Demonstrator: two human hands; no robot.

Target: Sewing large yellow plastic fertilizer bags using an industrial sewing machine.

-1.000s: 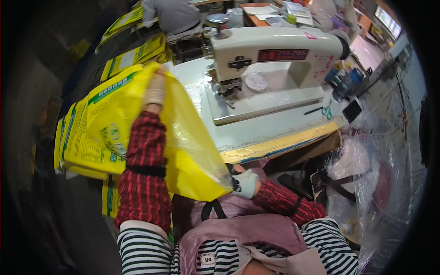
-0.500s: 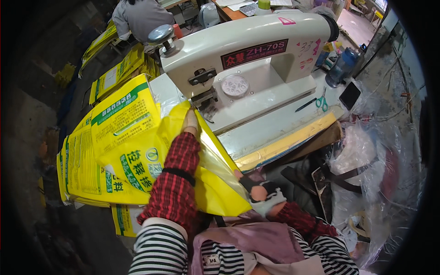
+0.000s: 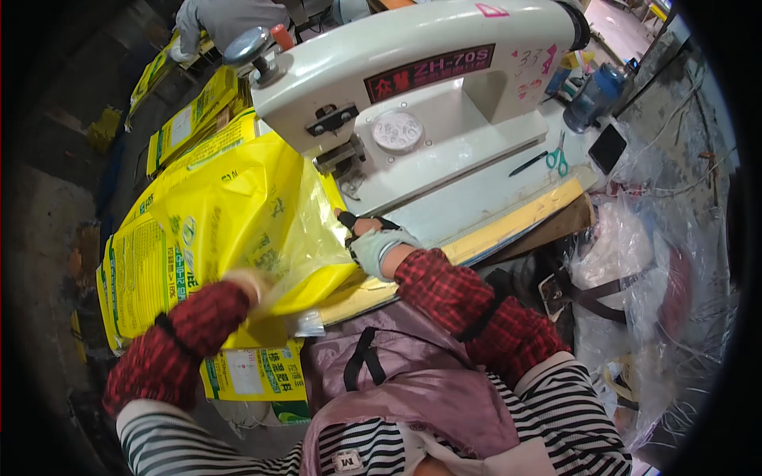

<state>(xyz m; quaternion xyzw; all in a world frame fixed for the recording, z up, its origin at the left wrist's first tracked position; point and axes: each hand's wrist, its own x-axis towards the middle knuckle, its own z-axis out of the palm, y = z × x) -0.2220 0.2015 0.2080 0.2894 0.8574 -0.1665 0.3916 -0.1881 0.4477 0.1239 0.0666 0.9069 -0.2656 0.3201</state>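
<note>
A large yellow printed plastic bag (image 3: 238, 206) with a clear inner film (image 3: 302, 230) lies spread over a stack of similar yellow bags (image 3: 139, 278). My right hand (image 3: 379, 247), in a pale glove with bare fingertips, is closed on the bag's right edge, just in front of the sewing machine (image 3: 421, 71). On the bag's near side is my left hand (image 3: 252, 287), smeared by motion, so its fingers do not show clearly. The bag's far right corner reaches close to the needle area (image 3: 341, 155) of the machine.
On the machine table (image 3: 476, 186) lie green-handled scissors (image 3: 559, 159), a dark pen (image 3: 527, 163) and a black phone (image 3: 607, 149), with a blue water bottle (image 3: 594, 99) behind. Clear plastic wrap (image 3: 627, 317) hangs at the right. Another person (image 3: 230, 28) sits at the far left.
My left hand has moved from beside the needle area back toward me, left and down. My right hand has risen from the lap side onto the bag's edge. The bag now lies more spread out.
</note>
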